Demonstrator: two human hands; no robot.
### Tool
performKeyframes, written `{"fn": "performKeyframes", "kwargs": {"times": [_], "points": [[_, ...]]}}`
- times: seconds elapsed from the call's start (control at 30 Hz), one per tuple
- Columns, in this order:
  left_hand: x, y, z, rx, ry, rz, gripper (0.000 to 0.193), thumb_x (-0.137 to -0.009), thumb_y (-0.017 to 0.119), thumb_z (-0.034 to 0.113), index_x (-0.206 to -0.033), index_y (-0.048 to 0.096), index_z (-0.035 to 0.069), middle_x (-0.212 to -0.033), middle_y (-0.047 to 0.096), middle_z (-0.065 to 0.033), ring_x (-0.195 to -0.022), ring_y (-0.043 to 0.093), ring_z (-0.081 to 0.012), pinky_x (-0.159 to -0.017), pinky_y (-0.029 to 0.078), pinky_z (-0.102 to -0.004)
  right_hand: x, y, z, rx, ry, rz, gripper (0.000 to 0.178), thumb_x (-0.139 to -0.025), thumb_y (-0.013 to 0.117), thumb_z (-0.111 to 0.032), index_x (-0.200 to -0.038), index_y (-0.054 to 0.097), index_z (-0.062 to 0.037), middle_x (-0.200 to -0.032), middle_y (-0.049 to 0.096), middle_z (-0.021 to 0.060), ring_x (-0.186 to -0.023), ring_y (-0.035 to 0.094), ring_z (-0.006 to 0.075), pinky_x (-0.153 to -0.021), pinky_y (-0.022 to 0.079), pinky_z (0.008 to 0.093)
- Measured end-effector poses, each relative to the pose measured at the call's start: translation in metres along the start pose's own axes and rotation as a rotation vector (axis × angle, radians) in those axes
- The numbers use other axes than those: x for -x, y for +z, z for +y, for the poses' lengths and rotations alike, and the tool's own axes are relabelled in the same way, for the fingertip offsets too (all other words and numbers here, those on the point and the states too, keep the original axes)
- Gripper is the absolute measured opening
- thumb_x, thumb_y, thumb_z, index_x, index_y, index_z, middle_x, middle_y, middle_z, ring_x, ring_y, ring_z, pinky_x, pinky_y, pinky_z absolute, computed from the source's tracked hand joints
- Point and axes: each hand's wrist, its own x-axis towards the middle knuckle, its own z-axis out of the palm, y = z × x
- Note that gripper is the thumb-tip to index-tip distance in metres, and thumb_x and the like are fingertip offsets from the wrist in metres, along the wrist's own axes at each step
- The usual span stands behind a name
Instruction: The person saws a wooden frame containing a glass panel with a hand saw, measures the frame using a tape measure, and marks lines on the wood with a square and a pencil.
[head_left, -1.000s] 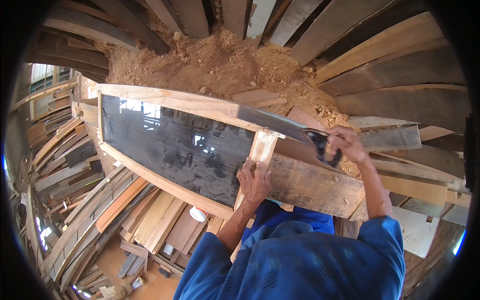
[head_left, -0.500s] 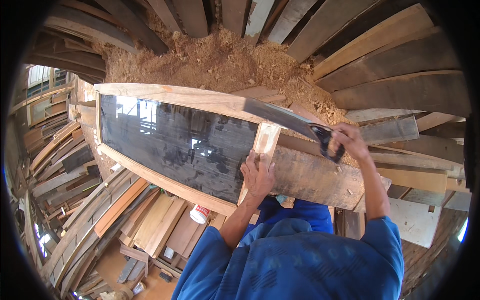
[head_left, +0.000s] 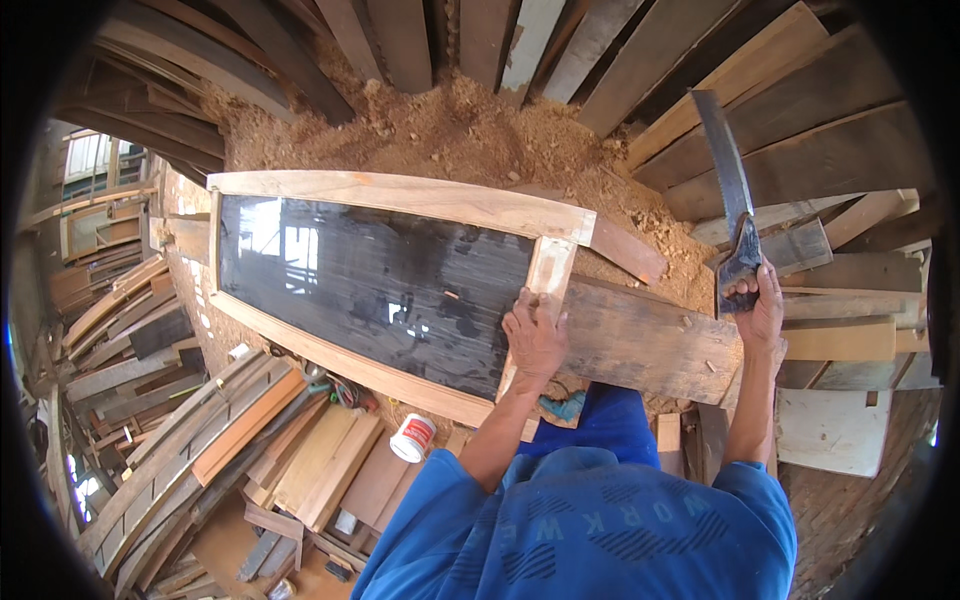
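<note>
Saw hand: While our left hand [head_left: 535, 335] rests on the wooden frame [head_left: 390, 190], our right one [head_left: 755, 305] is wrapped round the handle of the saw [head_left: 730, 165], blade angled up and away from the grip, clear of the frame.
Steadying hand: open, fingers laid over the crosspiece [head_left: 552, 265], left of the saw grip; can't tell how hard we're pressing.
Frame: off to the left of the saw grip, dark panel [head_left: 370, 270] stretching left beyond our flat hand.
Plank: the stained plank [head_left: 645, 340] lies between our two grips.
Tip: we'd lean into that palm so nothing rocks, line wrist up with blade, and mind our fingers near the teeth.
</note>
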Motion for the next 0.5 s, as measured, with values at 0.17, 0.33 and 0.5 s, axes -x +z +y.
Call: {"fn": "performKeyframes", "kwargs": {"times": [0.17, 0.33, 0.5], "points": [[-0.006, -0.009, -0.005, 0.078, 0.058, 0.011, 0.049, -0.083, 0.073, 0.032, -0.121, 0.057, 0.005, -0.128, 0.051, -0.0225, -0.103, 0.051, -0.0408, -0.083, 0.039, -0.0536, 0.011, 0.052, 0.058, -0.107, -0.122, -0.128, 0.031, -0.106, 0.058, -0.018, -0.131, 0.058, -0.0012, -0.083, 0.050, -0.0019, -0.076, 0.055, 0.0123, -0.072, 0.053, 0.0341], [0.004, -0.019, -0.020, 0.076, -0.018, 0.004, 0.054, -0.085, 0.069, 0.028, -0.131, 0.055, 0.002, -0.137, 0.046, -0.0283, -0.107, 0.050, -0.0433, -0.092, 0.039, -0.0549, 0.068, 0.155, 0.099, -0.050, -0.102, -0.181, 0.036, -0.106, 0.055, -0.017, -0.135, 0.055, 0.0038, -0.082, 0.049, -0.0011, -0.074, 0.051, 0.0110, -0.072, 0.051, 0.0315], [0.032, -0.022, -0.076, 0.311, 0.218, -0.132, 0.064, -0.085, 0.068, 0.028, -0.140, 0.050, 0.001, -0.150, 0.037, -0.0310, -0.124, 0.046, -0.0468, -0.103, 0.036, -0.0547, 0.142, 0.218, 0.131, 0.069, -0.147, -0.271, 0.036, -0.107, 0.052, -0.017, -0.136, 0.054, 0.0040, -0.082, 0.049, -0.0001, -0.073, 0.050, 0.0108, -0.072, 0.050, 0.0303]]}}
